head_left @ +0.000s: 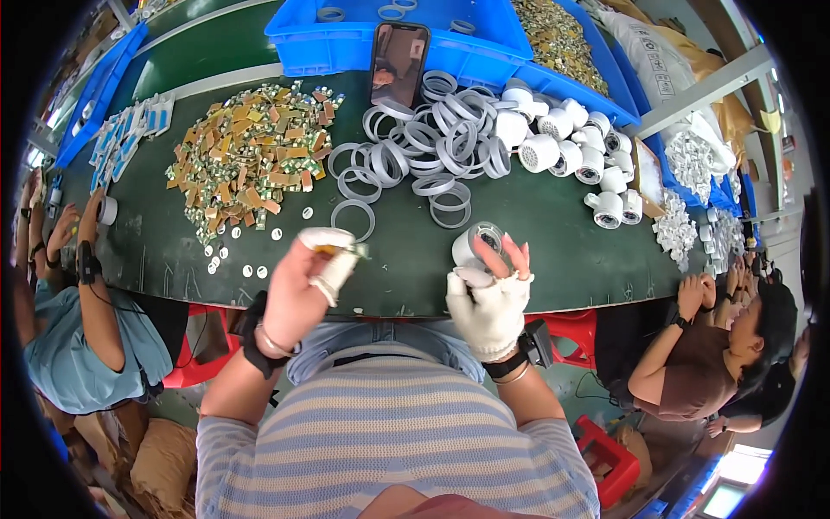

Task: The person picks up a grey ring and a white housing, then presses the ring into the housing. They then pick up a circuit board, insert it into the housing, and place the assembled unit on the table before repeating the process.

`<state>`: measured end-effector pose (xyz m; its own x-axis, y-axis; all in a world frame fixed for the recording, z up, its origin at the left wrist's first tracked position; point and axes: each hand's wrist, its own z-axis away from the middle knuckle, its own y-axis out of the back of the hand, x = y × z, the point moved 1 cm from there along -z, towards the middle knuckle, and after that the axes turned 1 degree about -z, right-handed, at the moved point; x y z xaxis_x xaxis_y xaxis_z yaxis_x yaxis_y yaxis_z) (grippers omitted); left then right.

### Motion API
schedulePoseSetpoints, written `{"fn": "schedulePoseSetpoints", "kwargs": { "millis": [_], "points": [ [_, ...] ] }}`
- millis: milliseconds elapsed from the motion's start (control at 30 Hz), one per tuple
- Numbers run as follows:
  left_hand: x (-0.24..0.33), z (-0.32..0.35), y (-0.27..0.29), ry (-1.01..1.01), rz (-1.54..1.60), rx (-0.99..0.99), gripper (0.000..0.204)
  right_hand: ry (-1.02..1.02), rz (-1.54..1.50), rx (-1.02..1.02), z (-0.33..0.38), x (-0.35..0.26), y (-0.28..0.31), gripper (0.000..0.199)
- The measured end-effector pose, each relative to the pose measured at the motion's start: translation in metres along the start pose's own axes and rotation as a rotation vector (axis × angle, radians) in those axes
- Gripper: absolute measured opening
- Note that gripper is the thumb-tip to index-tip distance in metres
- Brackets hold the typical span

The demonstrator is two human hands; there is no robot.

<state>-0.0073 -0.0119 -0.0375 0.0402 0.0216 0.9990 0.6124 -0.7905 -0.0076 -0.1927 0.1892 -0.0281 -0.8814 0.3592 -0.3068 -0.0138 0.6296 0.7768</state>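
Note:
My left hand [298,281], with white covers on some fingertips, pinches a small green and gold circuit board [360,251] above the table's near part. To its right, my right hand [490,303] wears a white fingerless glove and grips a short white cylindrical housing [464,249], whose open or glassy end faces away to the upper right. Its thumb presses the near side, and its fingers reach over the top. A loose heap of similar circuit boards [251,156] lies beyond my left hand. Grey-white rings [424,143] are piled straight ahead, one lying apart near my left hand.
White lamp-like housings [562,143] cluster at the far right. A phone [399,62] leans on a blue bin [320,52]. Small white discs [277,233] are scattered before the board heap. Clear plastic parts [674,232] lie farther right. People sit at both sides.

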Motion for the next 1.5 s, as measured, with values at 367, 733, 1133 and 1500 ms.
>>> {"fn": "schedulePoseSetpoints", "kwargs": {
  "millis": [367,733,1133,1500],
  "points": [
    [-0.002,0.006,-0.036,0.237,0.101,-0.293,0.028,0.089,-0.690,-0.453,-0.048,-0.005,0.016,0.013],
    [0.003,0.019,-0.038,0.111,0.062,-0.216,0.030,-0.001,-0.774,-0.357,-0.039,-0.015,0.006,0.017],
    [0.010,0.018,-0.030,0.170,-0.100,-0.260,0.030,0.057,-0.797,-0.368,-0.045,-0.015,0.006,0.017],
    [0.011,0.020,-0.035,0.114,-0.105,-0.203,0.027,0.093,-0.741,-0.387,-0.044,-0.016,0.003,0.017]
  ]
}}
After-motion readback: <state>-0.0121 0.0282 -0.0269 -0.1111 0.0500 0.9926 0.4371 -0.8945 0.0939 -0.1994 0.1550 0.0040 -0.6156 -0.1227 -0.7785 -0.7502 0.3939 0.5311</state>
